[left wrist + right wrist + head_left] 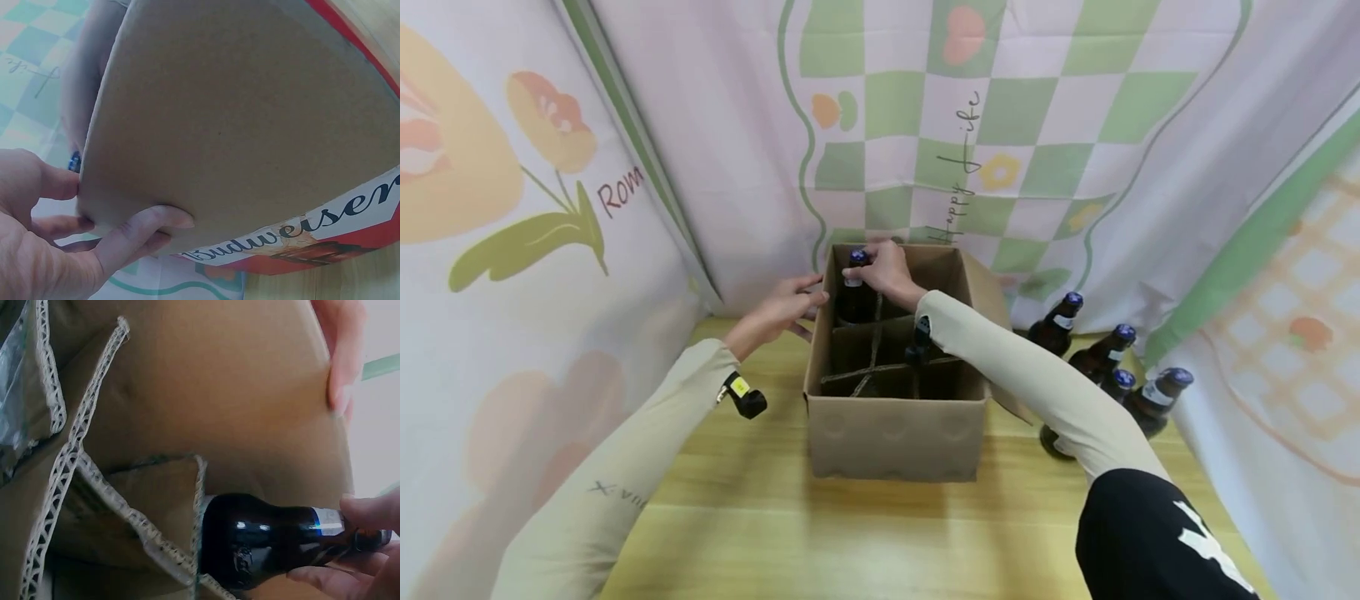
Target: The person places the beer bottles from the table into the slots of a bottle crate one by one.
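Observation:
A brown cardboard box (pixel 895 437) stands open on the table, with cardboard dividers (pixel 874 354) splitting its inside into compartments. My right hand (pixel 889 271) reaches in over the box and pinches a dark beer bottle (pixel 250 540) by its neck, near the blue cap. That bottle is upright in the far left compartment, its lower part hidden by the dividers. At the box's left side my left hand (pixel 782 308) holds the wall near the far corner. In the left wrist view, its thumb and fingers (pixel 156 225) lie against the cardboard side and its edge, above printed "Budweiser" lettering (pixel 294 231).
Several dark bottles with blue caps (pixel 1101 354) stand on the wooden table (pixel 880 533) to the right, partly behind my right sleeve. A box flap (pixel 988 287) sticks out on the right. Patterned curtains (pixel 745 142) enclose the table at the back and sides.

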The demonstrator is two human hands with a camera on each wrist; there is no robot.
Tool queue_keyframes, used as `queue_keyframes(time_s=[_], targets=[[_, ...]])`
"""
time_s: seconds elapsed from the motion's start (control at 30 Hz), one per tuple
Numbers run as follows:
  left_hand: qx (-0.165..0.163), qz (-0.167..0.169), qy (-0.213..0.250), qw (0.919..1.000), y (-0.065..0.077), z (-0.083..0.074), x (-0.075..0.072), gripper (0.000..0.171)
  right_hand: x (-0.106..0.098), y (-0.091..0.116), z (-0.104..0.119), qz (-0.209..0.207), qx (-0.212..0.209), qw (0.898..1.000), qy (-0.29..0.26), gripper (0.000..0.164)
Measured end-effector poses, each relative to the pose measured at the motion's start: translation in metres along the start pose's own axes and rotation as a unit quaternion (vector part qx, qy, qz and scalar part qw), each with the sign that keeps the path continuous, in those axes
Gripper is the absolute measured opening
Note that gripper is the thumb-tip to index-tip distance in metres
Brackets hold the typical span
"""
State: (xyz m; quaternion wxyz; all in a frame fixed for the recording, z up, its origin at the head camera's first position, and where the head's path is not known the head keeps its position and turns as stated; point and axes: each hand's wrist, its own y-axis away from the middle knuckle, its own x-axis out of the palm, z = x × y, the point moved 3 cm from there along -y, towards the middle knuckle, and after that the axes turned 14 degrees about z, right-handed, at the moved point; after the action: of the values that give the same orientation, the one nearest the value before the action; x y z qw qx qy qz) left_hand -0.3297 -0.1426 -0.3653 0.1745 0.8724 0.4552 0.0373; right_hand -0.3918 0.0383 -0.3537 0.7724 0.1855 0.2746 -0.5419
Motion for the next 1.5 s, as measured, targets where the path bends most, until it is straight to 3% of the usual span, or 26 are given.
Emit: queue_keyframes(time_s=[0.23,0.4,0.63,0.83,0.97,1.07,1.2,1.33,1.5], targets=[[0.006,-0.002,-0.001,1.0,0.001,-0.001,0.002,0.066,0.008,-0.002,-0.013,0.058,-0.001,0.997,0.051,0.021],[0.011,-0.003,-0.002,0.9999,0.001,0.001,0.002,0.067,0.018,-0.007,-0.023,0.121,0.008,0.99,0.072,0.014],[0.017,-0.003,0.002,0.9998,0.002,0.0,0.003,0.067,0.018,-0.01,-0.026,0.178,0.019,0.982,0.066,0.011],[0.021,-0.002,0.005,0.9998,0.0,0.0,0.004,0.068,0.006,-0.007,-0.019,0.249,0.053,0.963,0.091,0.021],[0.016,-0.007,0.01,0.9998,0.002,0.001,0.003,0.067,0.0,-0.007,-0.011,0.296,0.08,0.947,0.094,0.041],[0.01,-0.01,0.007,0.9999,0.004,0.003,0.0,0.067,-0.001,-0.004,-0.007,0.319,0.084,0.939,0.096,0.053],[0.011,-0.009,-0.003,0.9999,0.004,0.004,-0.001,0.067,-0.01,0.003,-0.003,0.338,0.063,0.931,0.125,0.051],[0.012,-0.01,-0.005,0.9999,0.003,0.004,0.0,0.067,-0.025,0.011,0.001,0.333,0.048,0.933,0.129,0.045],[0.01,-0.013,-0.006,0.9998,0.002,0.005,-0.001,0.066,-0.042,0.023,0.002,0.312,0.043,0.945,0.092,0.041]])
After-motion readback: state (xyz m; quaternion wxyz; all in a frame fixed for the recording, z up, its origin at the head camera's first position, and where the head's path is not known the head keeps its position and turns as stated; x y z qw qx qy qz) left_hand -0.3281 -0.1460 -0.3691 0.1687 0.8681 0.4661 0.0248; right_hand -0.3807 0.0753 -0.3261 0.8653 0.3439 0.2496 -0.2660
